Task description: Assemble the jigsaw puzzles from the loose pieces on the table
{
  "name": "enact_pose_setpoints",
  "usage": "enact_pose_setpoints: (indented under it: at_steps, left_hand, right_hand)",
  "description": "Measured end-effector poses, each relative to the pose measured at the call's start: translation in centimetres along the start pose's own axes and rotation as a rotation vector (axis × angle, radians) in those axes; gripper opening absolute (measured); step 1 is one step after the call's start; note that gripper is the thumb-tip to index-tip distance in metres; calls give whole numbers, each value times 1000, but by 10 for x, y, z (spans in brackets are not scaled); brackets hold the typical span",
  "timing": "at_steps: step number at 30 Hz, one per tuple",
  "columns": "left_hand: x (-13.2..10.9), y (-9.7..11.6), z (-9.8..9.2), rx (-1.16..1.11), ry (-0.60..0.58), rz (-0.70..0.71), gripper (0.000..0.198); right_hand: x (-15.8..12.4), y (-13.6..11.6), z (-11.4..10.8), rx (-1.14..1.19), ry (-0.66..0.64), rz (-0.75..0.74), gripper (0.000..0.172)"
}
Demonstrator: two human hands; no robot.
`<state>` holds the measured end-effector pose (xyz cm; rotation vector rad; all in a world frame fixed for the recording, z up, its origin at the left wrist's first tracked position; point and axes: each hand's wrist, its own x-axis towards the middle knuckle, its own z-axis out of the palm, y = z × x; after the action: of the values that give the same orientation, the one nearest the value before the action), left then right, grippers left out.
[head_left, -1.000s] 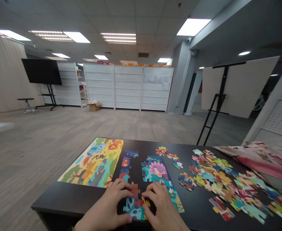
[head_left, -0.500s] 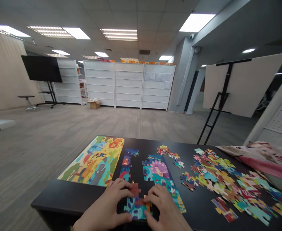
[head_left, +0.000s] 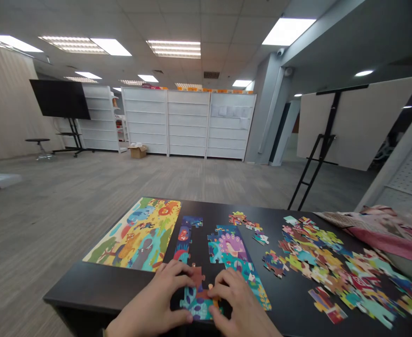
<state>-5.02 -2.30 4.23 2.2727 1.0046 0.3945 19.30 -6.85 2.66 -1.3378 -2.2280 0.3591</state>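
Note:
Near the front edge of the black table, a small joined puzzle section (head_left: 196, 304) in teal and brown lies between my hands. My left hand (head_left: 164, 297) holds its left side, thumb at the lower edge and fingers by the brown piece on top. Thumb and fingers of my right hand (head_left: 239, 302) grip an orange and brown puzzle piece (head_left: 216, 305) against the section's right side; the fingers partly cover it. Just beyond, a narrow dark blue puzzle strip (head_left: 184, 236) runs away from me. A larger joined part with a purple peacock (head_left: 232, 245) lies to the right.
A finished picture sheet (head_left: 139, 234) with animals lies at left. Many loose puzzle pieces (head_left: 321, 262) are heaped at right, beside a folded cloth (head_left: 388, 234). A small joined cluster (head_left: 276, 263) sits nearer the middle. Beyond the black table (head_left: 97, 285) stands an easel board (head_left: 353, 126).
The gap between the piece under my right hand and the small section looks narrower. Both hands stay in nearly the same place.

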Motion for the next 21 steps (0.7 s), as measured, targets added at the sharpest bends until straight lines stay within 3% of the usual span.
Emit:
enact_pose_setpoints:
  at_steps: [4, 9, 12, 18, 21]
  left_hand:
    - [-3, -7, 1, -40, 28, 16, 50]
    - [0, -32, -3, 43, 266, 50, 34]
    - [7, -48, -8, 163, 345, 41, 39]
    - [31, -59, -20, 293, 302, -15, 46]
    - [43, -61, -25, 281, 212, -13, 55]
  right_hand:
    - [-3, 5, -1, 111, 108, -32, 18]
    - [-7, 16, -1, 184, 297, 4, 23]
    - [-5, 17, 2, 127, 279, -62, 23]
    - [1, 30, 19, -116, 124, -356, 18]
    - [-2, 45, 6, -97, 160, -231, 23]
